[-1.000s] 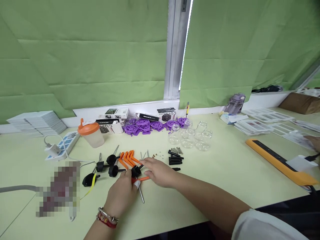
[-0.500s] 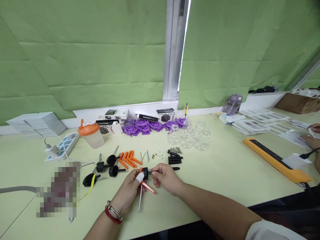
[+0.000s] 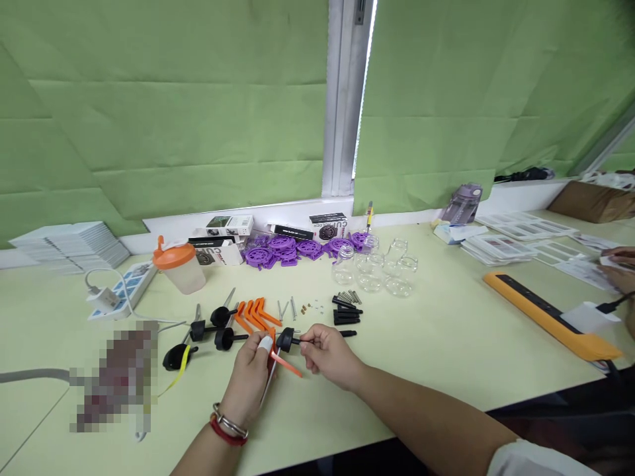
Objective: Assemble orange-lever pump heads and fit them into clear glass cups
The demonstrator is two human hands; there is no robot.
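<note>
My left hand (image 3: 254, 365), with a white cover on its thumb, is closed around an orange lever (image 3: 288, 365). Below the lever a thin metal tube (image 3: 269, 383) slants down past the palm. Beside it is a black cup-shaped cap (image 3: 284, 339) with a stem. My right hand (image 3: 327, 354) pinches that stem from the right. Whether cap and lever are joined is hidden by the fingers. To the left lie several similar black caps (image 3: 225, 338) with metal tubes. More orange levers (image 3: 255, 313) are just behind my left hand.
Metal pins (image 3: 293, 308), springs (image 3: 353, 297) and black handles (image 3: 347, 317) lie beyond my hands. Farther back are glass bottles (image 3: 398, 285), purple plastic parts (image 3: 282, 248) and an orange-lidded cup (image 3: 186, 277). An orange power strip (image 3: 540, 317) sits right, near another person's hand (image 3: 620, 264).
My left hand and the orange lever have shifted slightly left and up. The black cap has turned in my hands and now stands more apart from the left fingers. My right hand is nearly still.
</note>
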